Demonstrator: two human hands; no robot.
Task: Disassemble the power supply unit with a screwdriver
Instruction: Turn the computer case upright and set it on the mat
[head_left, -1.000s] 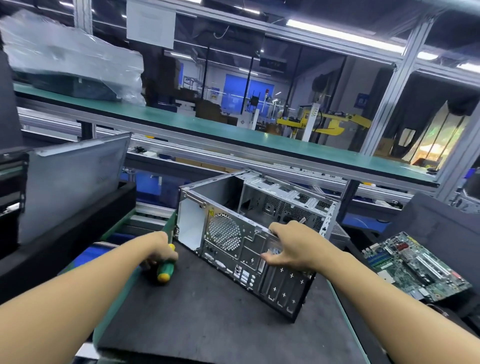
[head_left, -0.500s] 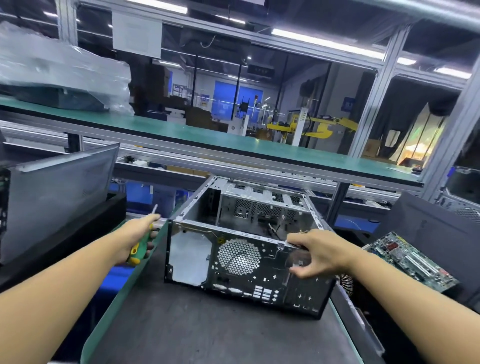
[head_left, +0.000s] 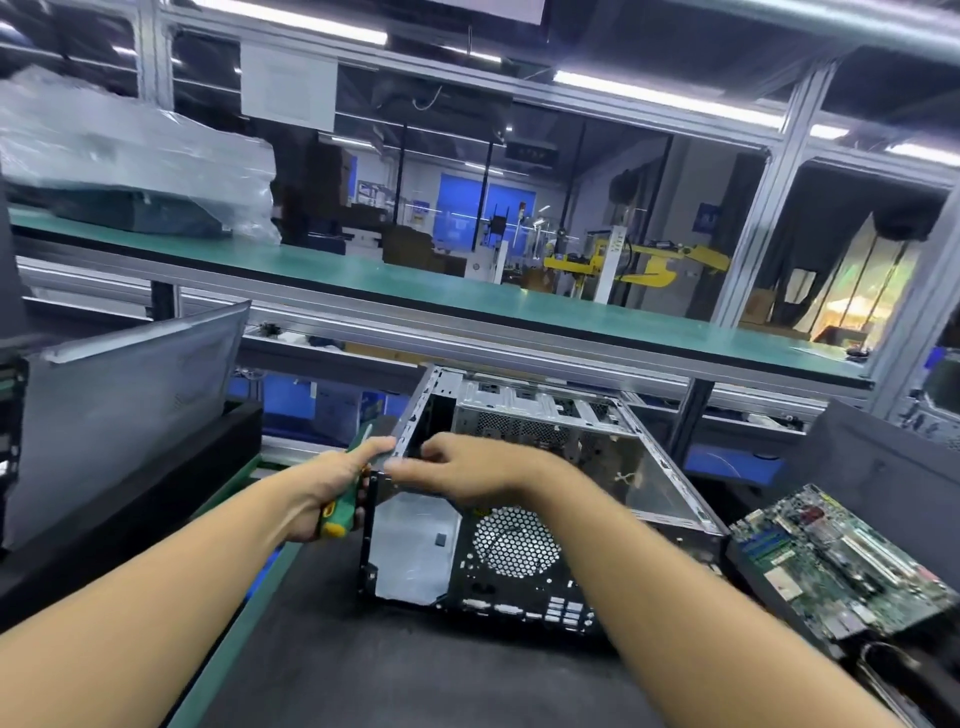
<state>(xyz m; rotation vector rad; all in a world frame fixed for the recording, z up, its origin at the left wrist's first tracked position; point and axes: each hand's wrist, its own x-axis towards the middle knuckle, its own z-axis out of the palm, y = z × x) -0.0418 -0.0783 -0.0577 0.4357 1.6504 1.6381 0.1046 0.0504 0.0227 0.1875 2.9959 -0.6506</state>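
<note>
"Lower centre of frame, on the black mat (head_left: 415, 675), the computer case (head_left: 519, 587) is sitting w/ its open side facing up and its rear panel, fan grille incl., facing me."

"What's each hand doing?"

"Left hand (head_left: 332, 483) is gripping the screwdriver (head_left: 340, 512). Fingers are curling round the green-yellow handle, and the shaft is pointing up and right twd the case's top left corner. Right hand (head_left: 462, 467) is reaching across to that same corner, fingers bending over the top edge and holding it. Both hands are sitting v. close together there. It's blurred, so I can't tell if the tip is meeting metal."

"And the PSU?"

"Can't make it out from this angle. I'm only seeing grey sheet through the big rear cutout left of the grille."

"What else is lying round you?"

"Lower right of frame, a green motherboard (head_left: 841, 561) is lying tilted just beside the case. Mid left, a grey side panel (head_left: 119, 410) is standing at a lean. Across the middle a green shelf (head_left: 467, 296) is running left to right, w/ a plastic-wrapped bundle (head_left: 130, 150) resting on it upper left. Behind it, right of centre, a yellow machine (head_left: 649, 260) is showing."
</note>
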